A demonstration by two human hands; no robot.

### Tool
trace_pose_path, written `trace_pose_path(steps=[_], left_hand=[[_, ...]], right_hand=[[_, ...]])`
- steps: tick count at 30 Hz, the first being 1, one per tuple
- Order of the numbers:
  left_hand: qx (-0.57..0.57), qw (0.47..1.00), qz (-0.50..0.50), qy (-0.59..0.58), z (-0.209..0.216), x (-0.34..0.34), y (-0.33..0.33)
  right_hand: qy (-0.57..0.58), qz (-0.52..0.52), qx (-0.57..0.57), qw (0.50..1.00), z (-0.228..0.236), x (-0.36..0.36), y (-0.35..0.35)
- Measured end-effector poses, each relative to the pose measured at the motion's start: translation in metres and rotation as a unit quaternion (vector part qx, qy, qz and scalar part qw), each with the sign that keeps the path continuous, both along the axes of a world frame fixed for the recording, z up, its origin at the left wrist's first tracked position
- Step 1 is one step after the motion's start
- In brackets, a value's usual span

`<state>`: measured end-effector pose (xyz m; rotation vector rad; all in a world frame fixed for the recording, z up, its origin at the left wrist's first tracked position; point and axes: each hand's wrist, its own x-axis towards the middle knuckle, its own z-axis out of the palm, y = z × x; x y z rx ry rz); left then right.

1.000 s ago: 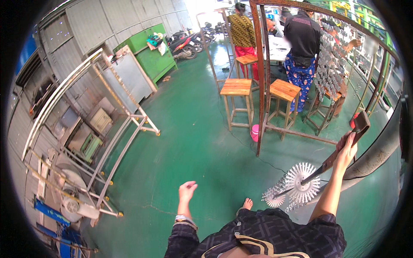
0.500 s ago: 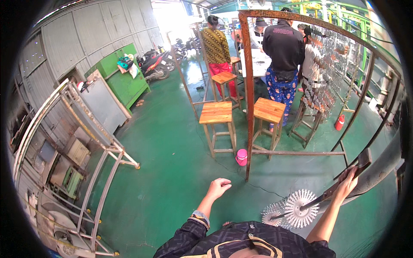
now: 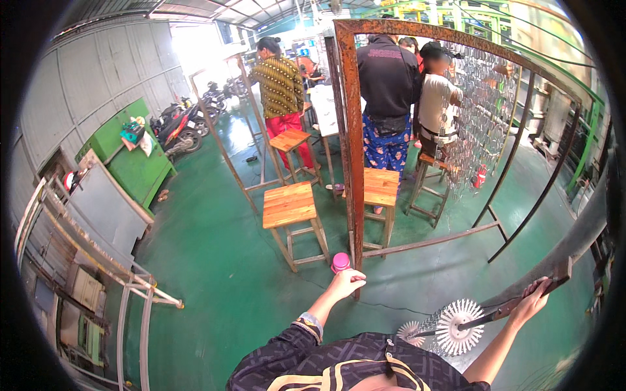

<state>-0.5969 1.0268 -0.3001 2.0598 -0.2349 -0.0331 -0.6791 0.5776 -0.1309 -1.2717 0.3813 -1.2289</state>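
My right hand point(image 3: 529, 304) is wrapped round a dark flat bar point(image 3: 556, 276) at the lower right. From it a thin dark rod runs to a large white toothed disc point(image 3: 460, 326), with a smaller toothed disc point(image 3: 411, 333) beyond it. Small silvery metal pieces point(image 3: 430, 329) hang between and below the discs. Out in front of my body, my left hand point(image 3: 345, 284) has its fingers pinched together; anything in them is too small to make out. In the picture it lies just below a pink container point(image 3: 340, 262) on the floor, beside the rusty frame's point(image 3: 353, 130) foot.
Wooden stools point(image 3: 289, 204) stand ahead. Rows of metal pieces point(image 3: 479, 124) hang on the rusty frame; several people are beyond it. A metal rack point(image 3: 140, 306) stands left, with a green cabinet point(image 3: 124, 156) and motorcycles point(image 3: 186, 127) farther back. A grey pipe point(image 3: 567, 251) slants along the right.
The view has turned, so the frame, stools and people sit farther left. My left hand appears closer to the pink container; my right hand still grips the bar, now slightly lower in the picture.
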Motion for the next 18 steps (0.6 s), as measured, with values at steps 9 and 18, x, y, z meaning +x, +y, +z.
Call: trace_pose_path(steps=[9, 18], left_hand=[[-0.004, 0.997, -0.067, -0.037, 0.048, 0.068, -0.036], [0.006, 0.978, -0.13, -0.163, 0.143, 0.134, -0.117]], right_hand=[[-0.014, -0.074, -0.021, 0.997, -0.028, 0.001, -0.017], [-0.023, -0.102, -0.032, 0.994, -0.043, -0.006, -0.017]])
